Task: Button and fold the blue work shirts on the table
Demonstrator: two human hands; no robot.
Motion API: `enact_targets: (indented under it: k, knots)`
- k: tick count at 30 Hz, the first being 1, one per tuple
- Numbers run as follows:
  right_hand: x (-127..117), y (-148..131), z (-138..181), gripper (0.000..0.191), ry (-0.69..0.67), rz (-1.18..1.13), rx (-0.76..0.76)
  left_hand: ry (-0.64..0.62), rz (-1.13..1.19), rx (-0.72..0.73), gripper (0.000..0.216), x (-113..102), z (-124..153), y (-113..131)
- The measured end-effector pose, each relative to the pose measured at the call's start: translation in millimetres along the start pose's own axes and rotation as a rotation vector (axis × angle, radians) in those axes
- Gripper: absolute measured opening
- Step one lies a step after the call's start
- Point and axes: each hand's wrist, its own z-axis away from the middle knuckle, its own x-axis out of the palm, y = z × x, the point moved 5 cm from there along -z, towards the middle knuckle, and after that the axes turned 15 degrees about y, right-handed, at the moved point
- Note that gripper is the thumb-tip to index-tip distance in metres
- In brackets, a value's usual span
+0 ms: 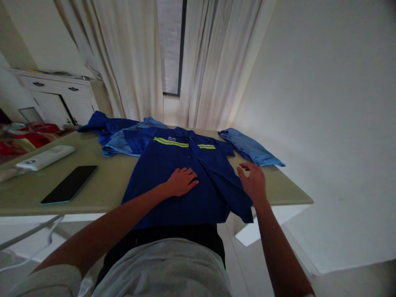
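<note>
A dark blue work shirt (173,165) with yellow-green stripes across the chest lies spread face up on the pale table (102,185), its hem hanging over the near edge. My left hand (182,181) lies flat on the shirt's middle, fingers stretched out. My right hand (253,179) is at the shirt's right edge, over the folded-in right side, fingers loosely curled and apart, holding nothing that I can see.
A folded light blue garment (252,147) lies at the table's right rear. A heap of blue clothes (119,132) sits behind the shirt on the left. A black phone (69,184) and a white remote (46,157) lie on the left. Curtains and a white cabinet (58,99) stand behind.
</note>
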Motion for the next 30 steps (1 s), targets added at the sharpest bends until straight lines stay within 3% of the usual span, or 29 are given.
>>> enact_targets:
  k: [4,7,10,12,16,19,24,30]
  knots:
    - [84.2,-52.9,-39.9,0.022,-0.339,-0.193,-0.178,-0.023,0.062,0.002,0.041,2.1,-38.7,-23.5]
    - [154.5,-68.1,-50.1,0.019,-0.555,-0.304,-0.124,0.020,0.048,-0.120,0.030,4.0,-63.2,-56.1]
    - [209.0,-64.0,-51.9,0.026,-0.612,-0.249,-0.035,0.035,0.006,-0.257,0.026,7.8,-80.5,-94.3]
    - [233.5,-61.1,-52.5,0.034,-0.594,-0.194,-0.056,0.047,-0.019,-0.295,0.027,11.2,-92.5,-117.8]
    - [266.6,-63.2,-56.1,0.030,-0.585,-0.144,-0.118,0.061,-0.052,-0.336,0.031,23.8,-118.9,-154.7]
    - [283.9,-69.0,-61.2,0.020,-0.564,-0.145,-0.098,0.033,-0.036,-0.343,0.025,38.8,-134.0,-168.9]
    - [302.6,-75.6,-58.0,0.023,-0.507,-0.171,-0.076,0.017,0.015,-0.362,0.015,56.1,-138.9,-178.0]
    - [309.3,-69.4,-37.8,0.026,-0.447,-0.238,-0.093,0.053,0.112,-0.410,0.009,61.8,-129.9,-179.7]
